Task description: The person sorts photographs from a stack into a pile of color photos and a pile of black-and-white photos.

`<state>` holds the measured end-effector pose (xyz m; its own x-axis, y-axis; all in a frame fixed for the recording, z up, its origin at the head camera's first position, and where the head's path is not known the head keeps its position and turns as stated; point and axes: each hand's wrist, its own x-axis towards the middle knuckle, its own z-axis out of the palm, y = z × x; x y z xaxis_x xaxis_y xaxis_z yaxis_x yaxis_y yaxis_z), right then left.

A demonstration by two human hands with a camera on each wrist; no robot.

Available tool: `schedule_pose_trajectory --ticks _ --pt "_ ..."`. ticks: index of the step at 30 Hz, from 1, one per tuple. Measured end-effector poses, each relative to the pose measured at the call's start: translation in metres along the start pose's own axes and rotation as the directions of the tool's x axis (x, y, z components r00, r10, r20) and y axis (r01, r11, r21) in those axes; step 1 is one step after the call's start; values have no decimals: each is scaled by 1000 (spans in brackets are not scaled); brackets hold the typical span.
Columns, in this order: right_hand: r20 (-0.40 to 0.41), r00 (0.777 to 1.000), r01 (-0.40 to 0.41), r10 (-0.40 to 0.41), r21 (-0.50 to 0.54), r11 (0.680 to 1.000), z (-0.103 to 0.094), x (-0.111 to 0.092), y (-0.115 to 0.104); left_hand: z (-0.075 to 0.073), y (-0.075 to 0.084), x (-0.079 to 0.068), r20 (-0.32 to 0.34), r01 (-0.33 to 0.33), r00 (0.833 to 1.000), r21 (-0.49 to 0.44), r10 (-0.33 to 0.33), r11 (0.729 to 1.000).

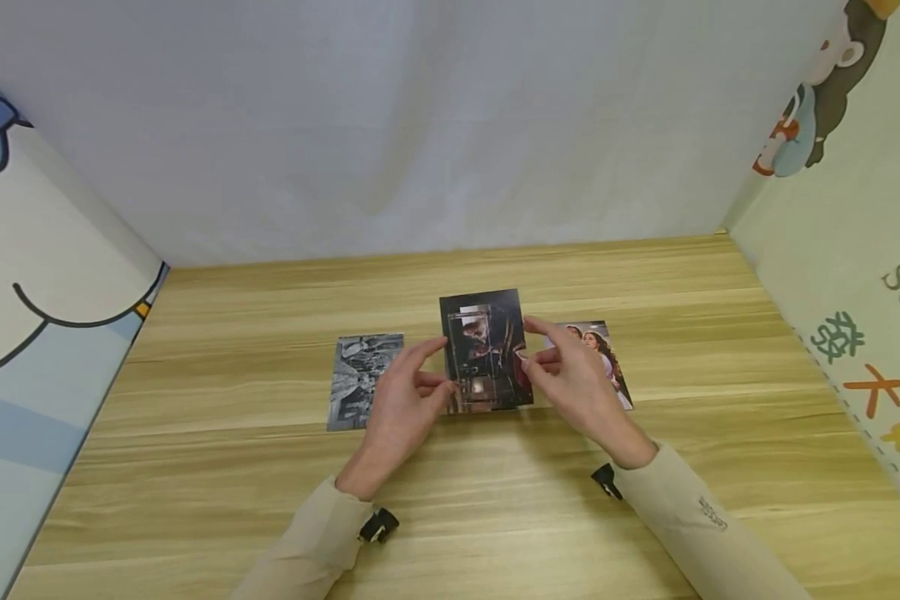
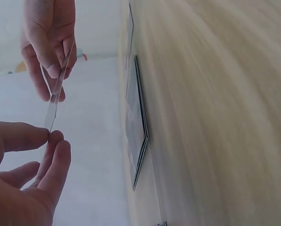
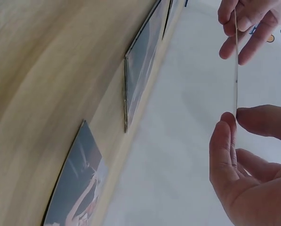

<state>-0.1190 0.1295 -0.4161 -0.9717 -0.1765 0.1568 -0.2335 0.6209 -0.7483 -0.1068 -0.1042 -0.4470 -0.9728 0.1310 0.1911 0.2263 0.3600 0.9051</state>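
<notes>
Both hands pinch a thin, dark photo card (image 1: 486, 342) by its opposite sides. My left hand (image 1: 405, 400) has thumb and fingertips on the card's left edge, and my right hand (image 1: 581, 387) grips the right edge the same way. Seen nearly edge-on in the left wrist view, the card (image 2: 52, 110) is raised above the table. A small stack of cards (image 2: 135, 117) lies on the tabletop below it, mostly hidden by the held card in the head view. To the left is a black-and-white photo (image 1: 352, 375), partly behind my left hand.
A colour photo of people (image 1: 609, 358) lies on the right, partly covered by my right hand. The wood-grain table (image 1: 217, 350) meets a pale back wall (image 1: 270, 167). Cartoon-printed panels (image 1: 817, 250) stand at both sides. Black straps (image 1: 378, 525) hang near the sleeve cuffs.
</notes>
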Motion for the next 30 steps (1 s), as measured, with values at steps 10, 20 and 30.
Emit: schedule_pose_trajectory --ticks 10,20,30 --pt "-7 1000 7 -7 54 999 -9 -3 -2 -1 10 -1 4 90 996 -155 -91 984" --pt "-19 1000 18 -18 47 999 -18 -8 -1 4 16 -2 -19 -6 1000 -135 3 991" --pt "-38 999 9 -7 62 998 -31 -13 0 16 21 -1 -41 -81 996 -177 75 981"
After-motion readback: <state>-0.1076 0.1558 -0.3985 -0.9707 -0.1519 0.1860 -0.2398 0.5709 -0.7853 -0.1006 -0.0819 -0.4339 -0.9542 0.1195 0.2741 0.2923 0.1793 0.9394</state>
